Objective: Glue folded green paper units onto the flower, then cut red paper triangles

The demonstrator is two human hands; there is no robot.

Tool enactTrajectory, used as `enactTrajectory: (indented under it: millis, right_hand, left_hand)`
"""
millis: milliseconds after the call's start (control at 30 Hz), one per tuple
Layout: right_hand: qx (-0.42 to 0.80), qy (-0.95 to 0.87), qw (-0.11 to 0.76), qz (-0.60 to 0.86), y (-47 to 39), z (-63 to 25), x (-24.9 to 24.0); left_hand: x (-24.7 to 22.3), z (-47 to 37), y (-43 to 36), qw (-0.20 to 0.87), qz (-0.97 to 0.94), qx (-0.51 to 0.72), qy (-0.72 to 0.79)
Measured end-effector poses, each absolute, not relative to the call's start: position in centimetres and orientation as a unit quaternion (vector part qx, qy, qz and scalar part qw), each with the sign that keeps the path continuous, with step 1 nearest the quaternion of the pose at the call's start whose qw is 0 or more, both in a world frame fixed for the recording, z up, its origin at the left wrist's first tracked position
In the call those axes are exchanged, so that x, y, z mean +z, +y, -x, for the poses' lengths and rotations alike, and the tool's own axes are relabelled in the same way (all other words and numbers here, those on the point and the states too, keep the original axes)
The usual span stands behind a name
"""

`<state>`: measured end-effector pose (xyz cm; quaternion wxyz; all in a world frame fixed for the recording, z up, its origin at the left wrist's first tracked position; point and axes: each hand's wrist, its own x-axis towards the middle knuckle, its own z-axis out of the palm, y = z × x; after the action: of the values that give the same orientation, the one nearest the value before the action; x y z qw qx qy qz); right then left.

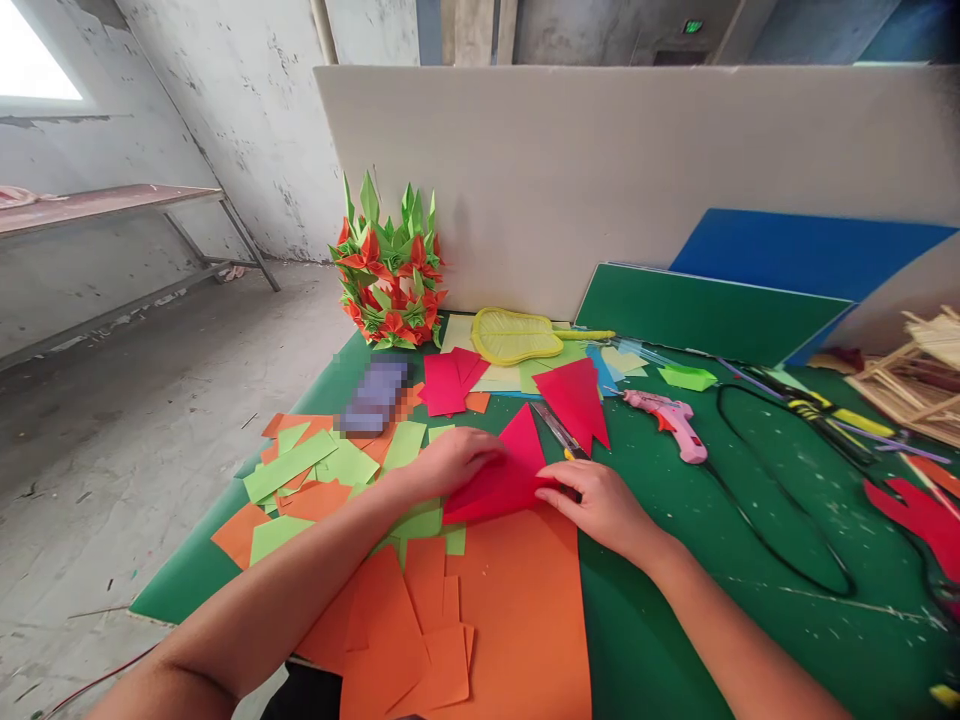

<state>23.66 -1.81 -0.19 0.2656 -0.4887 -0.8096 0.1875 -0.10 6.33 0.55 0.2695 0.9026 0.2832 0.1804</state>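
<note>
A folded sheet of red paper (501, 482) lies between my hands, over the top of a large orange sheet (525, 590). My left hand (459, 462) is closed at its left side, fingers curled over the paper. At the right corner, my right hand (592, 497) pinches the edge between thumb and fingers. A utility knife (556, 432) points away just beyond my right hand; its dark handle runs behind the fingers, and I cannot tell whether they touch it. Another folded red piece (574, 400) lies beyond the knife.
Green and orange paper pieces (330, 465) are scattered at left near a blurred-out rectangular object (375, 395). A paper-flower structure (391, 270) stands behind. On the right are a pink glue gun (671, 420) with a looping black cord and a wooden-stick frame (911, 375). A yellow fly swatter (517, 337) lies farther back.
</note>
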Motion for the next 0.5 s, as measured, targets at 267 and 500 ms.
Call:
enactTrajectory:
  millis: [267, 500]
  right_hand:
    - [0.124, -0.788, 0.222, 0.561, -1.6, -22.8, -0.1]
    - [0.059, -0.791, 0.184, 0.581, -1.3, -22.1, -0.5]
  left_hand:
    - [2.7, 1.1, 6.2, 0.448, -0.813, 0.13, 0.348]
    - [3.8, 1.6, 6.1, 0.402, -0.863, 0.07, 0.296]
